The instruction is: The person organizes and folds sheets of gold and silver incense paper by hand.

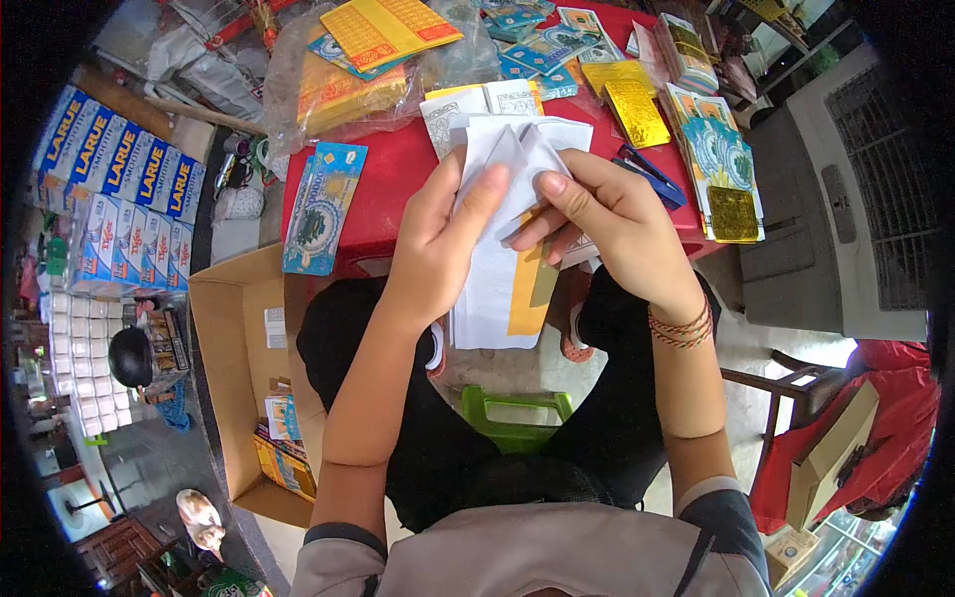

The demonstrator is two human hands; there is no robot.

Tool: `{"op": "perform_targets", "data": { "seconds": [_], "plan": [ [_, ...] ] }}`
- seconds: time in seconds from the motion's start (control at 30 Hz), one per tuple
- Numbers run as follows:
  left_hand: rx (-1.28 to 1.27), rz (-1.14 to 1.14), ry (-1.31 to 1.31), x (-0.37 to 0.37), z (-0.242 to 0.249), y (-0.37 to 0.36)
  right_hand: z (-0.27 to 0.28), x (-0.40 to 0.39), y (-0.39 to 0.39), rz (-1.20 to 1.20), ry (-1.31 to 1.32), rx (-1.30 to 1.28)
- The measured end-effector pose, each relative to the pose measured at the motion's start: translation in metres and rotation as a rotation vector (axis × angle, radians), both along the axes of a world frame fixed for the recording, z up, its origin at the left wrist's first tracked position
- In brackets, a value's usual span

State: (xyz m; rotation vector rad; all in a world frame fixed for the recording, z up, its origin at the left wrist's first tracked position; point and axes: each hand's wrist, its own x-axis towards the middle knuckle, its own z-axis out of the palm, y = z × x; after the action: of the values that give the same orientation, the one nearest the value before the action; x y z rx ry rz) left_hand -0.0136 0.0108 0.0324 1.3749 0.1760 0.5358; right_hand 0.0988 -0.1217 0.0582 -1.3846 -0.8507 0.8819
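Observation:
Between my hands is a stack of white paper sheets, folded to a point at the top, with a yellow-orange strip showing lower down. My left hand grips its left edge, thumb pressed on the front. On the other side my right hand pinches the folded flap between thumb and fingers. Behind the sheets, printed white papers lie on the red-covered table. A dark blue stapler lies to the right of my right hand. A blue printed note sheet rests left of my left hand.
Yellow-and-red paper packs, gold foil sheets and a blue-white paper stack occupy the table. At lower left stands an open cardboard box holding papers. A green stool is below me.

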Motion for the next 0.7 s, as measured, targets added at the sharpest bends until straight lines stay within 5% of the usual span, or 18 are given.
{"op": "perform_targets", "data": {
  "seconds": [0.13,0.3,0.53,0.7],
  "plan": [
    [0.245,0.013,0.033,0.001,-0.002,-0.001,-0.001,0.002,0.000,0.010,-0.010,-0.001],
    [-0.034,-0.020,0.059,0.000,-0.002,0.006,0.000,-0.002,0.001,-0.010,-0.001,-0.001],
    [0.170,0.043,-0.005,0.003,-0.008,0.002,0.000,0.001,0.000,0.014,0.002,-0.034],
    [-0.122,-0.031,-0.025,0.001,0.004,0.001,-0.001,0.001,0.000,0.005,-0.005,-0.007]
  ]
}}
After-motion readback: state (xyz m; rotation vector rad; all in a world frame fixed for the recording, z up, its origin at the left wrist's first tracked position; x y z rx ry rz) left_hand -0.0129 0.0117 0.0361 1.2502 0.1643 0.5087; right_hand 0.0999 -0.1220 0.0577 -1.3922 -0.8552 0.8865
